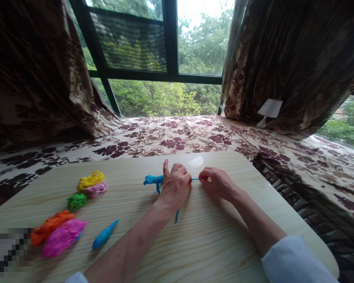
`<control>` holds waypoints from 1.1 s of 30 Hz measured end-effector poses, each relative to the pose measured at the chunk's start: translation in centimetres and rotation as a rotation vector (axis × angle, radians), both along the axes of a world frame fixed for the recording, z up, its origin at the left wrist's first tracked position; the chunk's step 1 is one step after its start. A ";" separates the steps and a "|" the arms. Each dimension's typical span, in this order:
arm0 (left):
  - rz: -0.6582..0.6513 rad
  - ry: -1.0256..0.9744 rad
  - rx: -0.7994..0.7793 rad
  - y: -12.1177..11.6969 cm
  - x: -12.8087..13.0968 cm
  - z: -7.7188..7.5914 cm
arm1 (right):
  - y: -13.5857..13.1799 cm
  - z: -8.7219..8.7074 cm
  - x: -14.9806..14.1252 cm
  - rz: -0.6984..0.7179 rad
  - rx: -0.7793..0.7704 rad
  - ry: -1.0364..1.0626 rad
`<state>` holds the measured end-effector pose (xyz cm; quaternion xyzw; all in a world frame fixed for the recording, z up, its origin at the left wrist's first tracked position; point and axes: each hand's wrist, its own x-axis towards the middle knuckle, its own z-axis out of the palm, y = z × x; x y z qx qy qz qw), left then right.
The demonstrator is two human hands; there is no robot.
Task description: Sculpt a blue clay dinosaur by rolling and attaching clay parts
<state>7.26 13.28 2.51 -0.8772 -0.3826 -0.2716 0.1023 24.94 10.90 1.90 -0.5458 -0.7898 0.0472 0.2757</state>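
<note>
My left hand (175,184) is closed over a blue clay figure (156,180), whose lumpy end and a thin leg-like part stick out on the left; the rest is hidden under my palm. A thin blue clay strand (195,179) stretches from my left fingertips to my right hand (216,182), which pinches its far end between thumb and fingers. Just below my left hand, a short blue clay strip (177,216) lies on the wooden table (224,243). Farther left rests a teardrop-shaped blue clay piece (104,236), apart from both hands.
Along the table's left side lie lumps of yellow clay (90,181), pale pink clay (97,189), green clay (76,201), orange clay (53,226) and magenta clay (63,237). A whitish scrap (196,161) is near the back edge. Behind stand a floral-covered ledge (171,137) and a small lamp (270,108).
</note>
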 end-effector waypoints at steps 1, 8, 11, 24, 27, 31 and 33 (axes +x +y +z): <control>0.001 0.004 0.003 0.0 0.0 0.0 | 0.0 0.0 0.0 0.000 0.002 0.001; -0.012 -0.003 0.005 -0.2 0.0 0.3 | 0.0 -0.2 -0.1 -0.024 0.037 0.020; -0.017 -0.014 0.005 -0.2 0.0 0.2 | -0.1 -0.2 -0.6 -0.003 0.051 0.014; -0.030 -0.002 -0.016 -0.4 -0.1 0.3 | 0.0 -0.5 -1.4 0.051 0.074 -0.025; -0.037 0.002 -0.009 -0.4 0.0 0.3 | 0.1 -0.5 -1.4 0.057 0.075 -0.033; -0.039 -0.001 -0.010 -0.3 0.0 0.2 | 0.0 -0.4 -1.5 0.055 0.078 -0.039; -0.023 -0.001 -0.019 -0.2 -0.1 0.3 | 0.0 -0.5 -1.5 0.039 0.082 -0.037</control>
